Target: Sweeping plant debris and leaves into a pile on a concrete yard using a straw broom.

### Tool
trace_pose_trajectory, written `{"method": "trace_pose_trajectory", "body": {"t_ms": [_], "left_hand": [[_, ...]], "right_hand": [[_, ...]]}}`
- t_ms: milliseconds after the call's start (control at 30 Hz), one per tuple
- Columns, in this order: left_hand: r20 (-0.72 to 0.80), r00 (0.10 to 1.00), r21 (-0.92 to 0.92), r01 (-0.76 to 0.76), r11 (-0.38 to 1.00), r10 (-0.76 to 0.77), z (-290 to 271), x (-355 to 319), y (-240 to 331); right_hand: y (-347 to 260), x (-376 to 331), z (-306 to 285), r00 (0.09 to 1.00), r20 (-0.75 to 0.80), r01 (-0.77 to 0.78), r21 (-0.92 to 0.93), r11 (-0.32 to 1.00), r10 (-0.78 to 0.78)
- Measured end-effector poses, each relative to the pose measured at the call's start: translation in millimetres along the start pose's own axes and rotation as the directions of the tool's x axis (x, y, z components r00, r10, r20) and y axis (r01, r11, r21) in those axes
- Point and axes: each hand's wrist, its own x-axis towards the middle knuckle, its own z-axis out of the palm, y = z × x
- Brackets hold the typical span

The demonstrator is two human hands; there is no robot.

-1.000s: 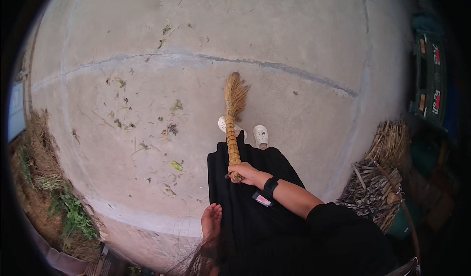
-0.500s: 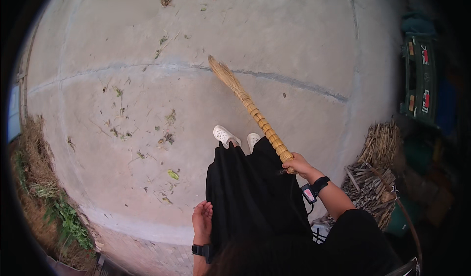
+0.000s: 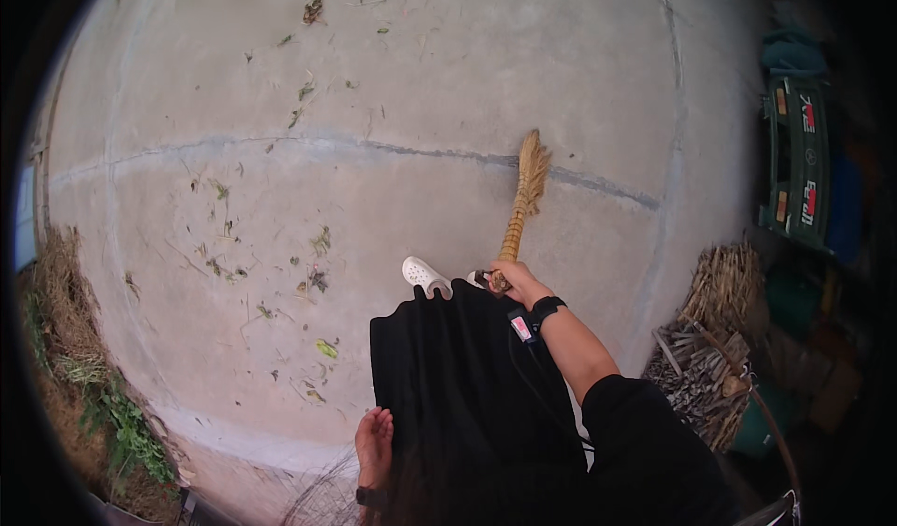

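Note:
My right hand (image 3: 519,281), ahead of the black garment (image 3: 467,386), is wrapped round the handle end of a short straw broom (image 3: 517,222). The broom points away from me, its bristles fanned at the far end beside the dark crack in the concrete. Beside the left of the garment hangs my left hand (image 3: 375,440), fingers loosely curled, nothing seen in it. Leaf scraps (image 3: 217,266) and a yellow-green leaf (image 3: 326,348) lie scattered on the concrete ground (image 3: 411,208) to the left.
A white clog (image 3: 422,275) is on my foot. At right lie bundled stalks (image 3: 719,283), a pile of sticks (image 3: 696,372) and a dark green vehicle part or panel (image 3: 797,166). Dry grass and green plants (image 3: 131,423) border the left side.
The broom's bristle end has swung to the right, and the broom now points nearly straight ahead. My right hand has moved left and slightly farther forward; my left hand has dropped slightly.

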Motion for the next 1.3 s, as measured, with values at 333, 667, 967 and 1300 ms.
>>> {"method": "trace_pose_trajectory", "body": {"t_ms": [333, 667, 967, 1300], "left_hand": [[0.066, 0.998, -0.032, 0.006, 0.999, -0.004, 31, 12, 21], [-0.046, 0.999, -0.201, -0.028, 0.979, 0.019, 74, 8, 20], [-0.032, 0.999, -0.152, -0.031, 0.988, 0.026, 194, -9, 29], [-0.08, 0.994, -0.128, -0.083, 0.988, 0.073, 243, -5, 74]], "right_hand": [[20, -61, 148, 0.827, 0.532, -0.097, -0.185, 0.978, 0.183], [-113, -124, -1, 0.99, 0.138, 0.059, -0.326, 0.944, -0.014], [-249, 18, -80, 0.996, -0.084, -0.018, 0.258, 0.966, 0.041], [-190, -51, 160, 0.914, 0.385, -0.119, -0.042, 0.992, 0.126]]}}
